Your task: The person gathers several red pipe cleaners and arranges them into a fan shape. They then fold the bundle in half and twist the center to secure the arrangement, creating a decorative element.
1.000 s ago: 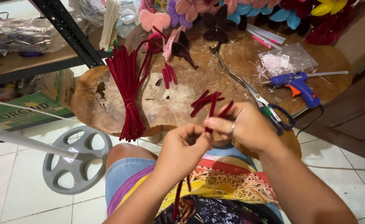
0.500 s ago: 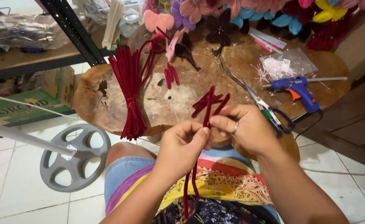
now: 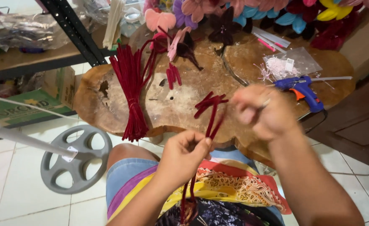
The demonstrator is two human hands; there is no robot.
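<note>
Pinched red stems (image 3: pixel 213 119) upright, tips tableward

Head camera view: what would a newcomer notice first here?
First, the two hands in the middle: the left hand pinches a few dark red fuzzy stems, and the blurred right hand is just beside them. Behind, on the wooden slab table, lies a big tied bundle of red stems, with a blue glue gun at the right.

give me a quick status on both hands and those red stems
Left hand pinching dark red fuzzy stems, ends fanned upward. Right hand blurred beside the tips, grip unclear. Nothing between hands and stems.
</note>
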